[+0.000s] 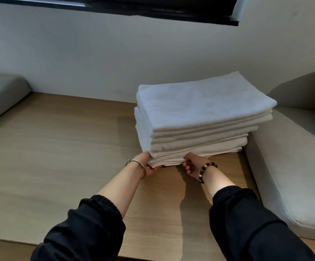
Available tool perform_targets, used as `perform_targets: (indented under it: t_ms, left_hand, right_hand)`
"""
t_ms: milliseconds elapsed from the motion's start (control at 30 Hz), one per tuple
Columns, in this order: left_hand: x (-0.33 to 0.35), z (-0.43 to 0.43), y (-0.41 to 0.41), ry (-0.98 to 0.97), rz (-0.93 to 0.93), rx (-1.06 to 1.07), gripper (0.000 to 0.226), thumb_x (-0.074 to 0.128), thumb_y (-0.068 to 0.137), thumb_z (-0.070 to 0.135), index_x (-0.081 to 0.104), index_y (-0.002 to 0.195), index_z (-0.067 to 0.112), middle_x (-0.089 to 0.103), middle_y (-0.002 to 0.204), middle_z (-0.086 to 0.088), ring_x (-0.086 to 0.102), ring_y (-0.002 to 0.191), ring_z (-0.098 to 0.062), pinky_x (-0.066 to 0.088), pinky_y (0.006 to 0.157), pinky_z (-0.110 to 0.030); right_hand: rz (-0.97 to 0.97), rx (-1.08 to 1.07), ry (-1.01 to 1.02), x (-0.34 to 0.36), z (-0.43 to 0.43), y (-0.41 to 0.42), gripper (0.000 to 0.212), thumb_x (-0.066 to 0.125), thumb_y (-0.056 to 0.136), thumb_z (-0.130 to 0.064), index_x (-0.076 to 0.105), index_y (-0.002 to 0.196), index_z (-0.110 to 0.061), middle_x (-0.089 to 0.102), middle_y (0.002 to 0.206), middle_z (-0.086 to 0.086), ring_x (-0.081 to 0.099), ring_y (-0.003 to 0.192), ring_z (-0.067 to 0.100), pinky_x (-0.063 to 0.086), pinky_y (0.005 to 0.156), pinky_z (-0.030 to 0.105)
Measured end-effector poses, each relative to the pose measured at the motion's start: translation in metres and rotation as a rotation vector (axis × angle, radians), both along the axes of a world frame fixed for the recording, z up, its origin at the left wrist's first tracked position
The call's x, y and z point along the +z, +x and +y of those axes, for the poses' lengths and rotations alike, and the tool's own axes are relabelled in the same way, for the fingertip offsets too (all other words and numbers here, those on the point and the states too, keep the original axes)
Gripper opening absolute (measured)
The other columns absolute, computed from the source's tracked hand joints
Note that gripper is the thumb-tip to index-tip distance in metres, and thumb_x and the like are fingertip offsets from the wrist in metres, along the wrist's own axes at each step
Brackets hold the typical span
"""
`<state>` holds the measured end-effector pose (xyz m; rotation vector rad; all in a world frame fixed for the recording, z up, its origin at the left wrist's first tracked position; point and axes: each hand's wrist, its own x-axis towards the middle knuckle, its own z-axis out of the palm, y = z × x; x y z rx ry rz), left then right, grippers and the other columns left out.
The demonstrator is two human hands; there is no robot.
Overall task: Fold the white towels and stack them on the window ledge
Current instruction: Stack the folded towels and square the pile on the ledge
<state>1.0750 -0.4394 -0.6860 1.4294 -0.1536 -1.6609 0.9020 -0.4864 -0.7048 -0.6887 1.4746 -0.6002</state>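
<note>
- The stack of white towels (200, 117) sits right of the frame's centre on the wooden window ledge (58, 147), below the dark window (152, 8) at the top edge.
- Every towel in view is folded flat and piled. The layers are many, but the folds blur together and I cannot count them.
- No loose or unfolded towel shows anywhere, so the task looks nearly or wholly done. What is left seems to be squaring or shifting the pile.
- The pile is not quite even: the upper towels jut out to the right over the lower ones.
- The left hand (150, 167) reaches under the stack's near left corner. Cloth hides its fingers, so I cannot tell whether they pinch or only support.
- The right hand (191, 166) is at the near edge, lower centre, with its fingers (186, 164) curled and clamped on the lowest folds.
- A metal bangle (137, 166) circles the left wrist and a bead bracelet (207, 171) the right. Both black sleeves (247, 223) are pushed up the forearms.
- There is no basket, box or bin in view. The ledge alone bears things, and only the stack rests on its bare wood.
- A grey cushion (0, 93) lies at the upper left, well apart from the pile. A pale cushion (284, 166) runs down the right side, and the stack's far right end is just beside it.
</note>
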Motion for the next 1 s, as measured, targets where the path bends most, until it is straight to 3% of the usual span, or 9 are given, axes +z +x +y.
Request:
perform_targets:
  t_ms: [67,233,400,467,600,733,833,933,1000]
  left_hand:
    - [-0.005,-0.001,0.010,0.021,-0.084,-0.025,0.019,0.049,0.096,0.015,0.058,0.080,0.009,0.065,0.050,-0.005,0.063,0.048,-0.021,0.052,0.073,-0.026]
    - [-0.010,0.004,0.037,0.034,-0.198,-0.122,0.021,0.040,0.097,0.014,0.056,0.082,0.013,0.066,0.054,0.000,0.063,0.040,-0.017,0.034,0.056,-0.020]
    - [-0.012,0.005,0.057,-0.014,-0.265,-0.002,0.018,0.043,0.097,0.017,0.054,0.110,0.015,0.065,0.080,-0.003,0.065,0.047,-0.013,0.046,0.042,-0.016]
    - [-0.021,0.006,0.057,-0.067,-0.185,0.187,0.024,0.051,0.096,0.019,0.051,0.119,0.015,0.060,0.093,-0.007,0.065,0.062,-0.019,0.053,0.050,-0.024]
    - [-0.026,0.016,0.023,-0.112,-0.060,0.455,0.018,0.041,0.099,0.017,0.055,0.103,0.007,0.051,0.109,-0.013,0.060,0.081,-0.026,0.048,0.069,-0.033]
    - [-0.019,0.019,-0.031,-0.010,0.072,0.264,0.032,0.031,0.102,0.011,0.047,0.127,-0.002,0.047,0.131,-0.015,0.055,0.114,-0.039,0.044,0.088,-0.039]
    - [-0.014,0.010,-0.059,-0.026,0.081,0.105,0.041,0.036,0.102,0.015,0.035,0.142,0.003,0.037,0.147,-0.017,0.045,0.130,-0.034,0.039,0.098,-0.038]
    - [-0.015,-0.002,-0.071,-0.033,0.122,0.100,0.047,0.047,0.100,0.018,0.035,0.141,0.000,0.041,0.145,-0.020,0.045,0.129,-0.033,0.039,0.101,-0.039]
    - [-0.017,-0.009,-0.075,-0.031,0.142,0.118,0.050,0.051,0.098,0.018,0.034,0.140,-0.004,0.044,0.142,-0.021,0.046,0.129,-0.033,0.040,0.100,-0.038]
  right_hand:
    - [-0.039,0.011,0.031,0.004,0.003,0.002,0.020,0.050,0.094,-0.012,0.050,0.074,-0.009,0.047,0.060,0.004,0.037,0.049,0.012,0.032,0.039,0.020]
    - [-0.154,0.012,0.107,-0.004,0.009,0.011,0.023,0.051,0.095,-0.009,0.049,0.072,-0.011,0.047,0.051,0.001,0.039,0.038,0.008,0.032,0.034,0.017]
    - [-0.211,-0.099,0.022,-0.010,0.015,-0.017,0.017,0.055,0.095,-0.016,0.057,0.084,-0.003,0.057,0.056,0.006,0.051,0.041,0.010,0.044,0.037,0.017]
    - [-0.194,-0.163,-0.010,-0.008,0.016,-0.031,0.018,0.051,0.097,-0.018,0.056,0.088,-0.003,0.055,0.068,0.010,0.052,0.053,0.015,0.047,0.038,0.018]
    - [-0.194,-0.340,-0.049,-0.002,0.015,-0.045,0.023,0.043,0.101,-0.016,0.050,0.082,-0.003,0.052,0.075,0.010,0.051,0.064,0.018,0.050,0.044,0.021]
    - [-0.258,-0.488,-0.052,-0.001,0.010,-0.061,0.012,0.045,0.100,-0.013,0.050,0.103,-0.002,0.055,0.078,0.010,0.054,0.068,0.018,0.052,0.053,0.026]
    - [-0.211,-0.444,-0.099,0.002,0.007,-0.077,0.028,0.041,0.101,-0.010,0.046,0.127,-0.002,0.057,0.088,0.009,0.054,0.070,0.016,0.053,0.050,0.024]
    - [-0.063,-0.430,-0.132,-0.002,0.000,-0.089,0.040,0.038,0.102,-0.011,0.035,0.140,0.000,0.052,0.131,0.017,0.058,0.086,0.021,0.050,0.071,0.026]
    - [0.079,-0.428,-0.147,-0.003,-0.005,-0.095,0.044,0.030,0.104,-0.029,0.032,0.144,-0.012,0.040,0.146,0.014,0.055,0.113,0.025,0.047,0.091,0.032]
